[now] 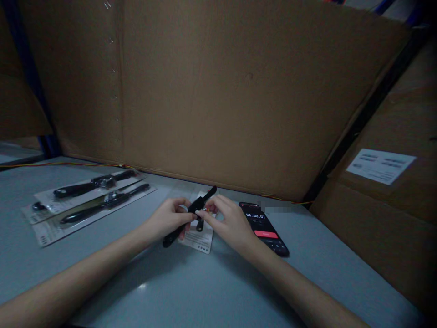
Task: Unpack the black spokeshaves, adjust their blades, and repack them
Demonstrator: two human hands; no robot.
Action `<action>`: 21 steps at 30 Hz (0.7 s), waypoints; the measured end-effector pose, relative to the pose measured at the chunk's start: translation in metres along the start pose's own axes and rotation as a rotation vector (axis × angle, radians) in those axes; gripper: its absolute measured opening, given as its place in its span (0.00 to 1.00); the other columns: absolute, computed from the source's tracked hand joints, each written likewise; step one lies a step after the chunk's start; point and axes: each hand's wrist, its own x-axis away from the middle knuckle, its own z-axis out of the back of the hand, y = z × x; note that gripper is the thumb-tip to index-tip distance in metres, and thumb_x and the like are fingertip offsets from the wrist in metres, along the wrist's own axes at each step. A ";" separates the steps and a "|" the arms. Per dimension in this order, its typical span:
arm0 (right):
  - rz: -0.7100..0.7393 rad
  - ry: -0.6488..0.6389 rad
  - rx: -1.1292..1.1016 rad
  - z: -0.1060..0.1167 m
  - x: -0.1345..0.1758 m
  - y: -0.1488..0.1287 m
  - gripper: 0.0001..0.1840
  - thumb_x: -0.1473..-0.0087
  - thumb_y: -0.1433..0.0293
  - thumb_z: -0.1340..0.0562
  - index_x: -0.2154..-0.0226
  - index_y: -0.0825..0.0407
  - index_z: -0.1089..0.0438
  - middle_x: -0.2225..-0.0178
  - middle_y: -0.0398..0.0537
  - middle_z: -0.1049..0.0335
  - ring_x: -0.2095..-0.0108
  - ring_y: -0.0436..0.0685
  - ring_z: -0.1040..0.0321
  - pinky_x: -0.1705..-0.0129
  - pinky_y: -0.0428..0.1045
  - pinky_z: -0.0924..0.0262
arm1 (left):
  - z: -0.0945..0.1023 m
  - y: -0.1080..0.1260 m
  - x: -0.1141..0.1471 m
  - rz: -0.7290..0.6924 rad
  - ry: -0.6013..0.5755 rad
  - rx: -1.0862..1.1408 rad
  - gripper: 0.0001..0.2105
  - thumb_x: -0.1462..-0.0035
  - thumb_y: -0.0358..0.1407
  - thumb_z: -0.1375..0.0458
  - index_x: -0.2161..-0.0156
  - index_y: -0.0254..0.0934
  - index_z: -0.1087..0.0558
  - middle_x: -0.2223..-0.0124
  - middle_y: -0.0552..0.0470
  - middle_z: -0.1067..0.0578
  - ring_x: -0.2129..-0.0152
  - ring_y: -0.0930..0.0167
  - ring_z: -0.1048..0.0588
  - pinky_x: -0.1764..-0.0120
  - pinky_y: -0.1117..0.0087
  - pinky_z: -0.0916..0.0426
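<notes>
My left hand (172,218) is closed around a long black tool (194,206), which it holds tilted above the table; the exact kind of tool is unclear. Thumb and fingertips of my right hand (227,217) pinch at the tool's middle, by a small piece with an orange spot (206,210). A short black part (200,225) hangs below the fingers. Under the hands lies a white printed card (201,243), partly covered by them. My fingers hide much of the middle of the tool.
Several packaged black tools (92,207) on cards lie overlapping at the left. A phone (268,232) showing a timer rests right of my right hand. A tall cardboard panel (218,100) stands behind the grey table (170,291); a cardboard box (385,214) with a label stands at right.
</notes>
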 end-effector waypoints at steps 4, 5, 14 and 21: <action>0.143 -0.066 0.008 -0.003 0.000 0.000 0.07 0.49 0.76 0.45 0.66 0.52 0.35 0.66 0.47 0.33 0.63 0.54 0.38 0.61 0.49 0.44 | 0.001 -0.002 -0.001 0.010 0.010 -0.021 0.08 0.55 0.35 0.43 0.70 0.35 0.39 0.85 0.61 0.33 0.93 0.76 0.35 0.89 0.77 0.41; 0.181 -0.071 0.004 -0.003 0.001 0.001 0.11 0.50 0.79 0.46 0.64 0.51 0.35 0.65 0.47 0.33 0.61 0.55 0.38 0.59 0.50 0.44 | 0.001 -0.003 -0.001 0.008 0.014 -0.023 0.08 0.55 0.35 0.43 0.70 0.35 0.39 0.85 0.61 0.33 0.92 0.76 0.35 0.89 0.77 0.41; 0.072 -0.021 0.028 0.001 0.001 -0.003 0.09 0.50 0.71 0.42 0.63 0.51 0.37 0.66 0.47 0.34 0.65 0.55 0.38 0.62 0.51 0.44 | 0.001 -0.003 -0.001 0.001 0.010 -0.018 0.09 0.55 0.36 0.43 0.70 0.35 0.38 0.84 0.60 0.33 0.92 0.75 0.34 0.87 0.75 0.40; 0.201 -0.129 0.028 0.001 -0.001 0.007 0.15 0.51 0.83 0.48 0.65 0.50 0.34 0.63 0.47 0.35 0.61 0.54 0.39 0.60 0.50 0.44 | 0.001 -0.001 0.000 0.016 -0.003 -0.018 0.08 0.55 0.34 0.43 0.70 0.35 0.39 0.85 0.61 0.33 0.92 0.76 0.35 0.88 0.76 0.40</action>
